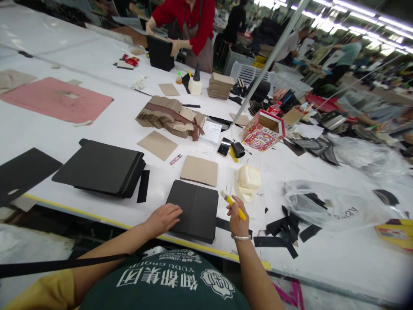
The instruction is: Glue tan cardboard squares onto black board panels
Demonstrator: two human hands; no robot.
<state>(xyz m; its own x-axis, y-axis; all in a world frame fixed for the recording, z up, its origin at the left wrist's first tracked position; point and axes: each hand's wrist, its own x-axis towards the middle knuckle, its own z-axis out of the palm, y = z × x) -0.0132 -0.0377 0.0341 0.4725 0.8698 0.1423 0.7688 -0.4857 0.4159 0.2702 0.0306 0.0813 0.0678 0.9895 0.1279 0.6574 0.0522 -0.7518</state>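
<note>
My right hand (239,214) is closed round the yellow handle of a glue brush (232,205), its pale bristles pointing up and left. Just beyond it stands a whitish glue container (248,181), crusted on the outside. A stack of black panels (193,211) lies in front of me at the table's near edge. On its left edge rests my left hand (165,218), fingers stretched out and holding nothing. Beige boards (199,170) lie behind the stack. Several black strips (284,230) are scattered right of my right hand, and one strip (143,186) lies to the left.
A larger black stack (100,165) sits left. Behind are thread snips (176,159), a phone (224,147), a fanned pile of beige boards (171,115) and a red patterned box (263,130). A slanted metal pole (271,60) rises there. Across the table, a person in red sleeves (200,26) handles black pieces.
</note>
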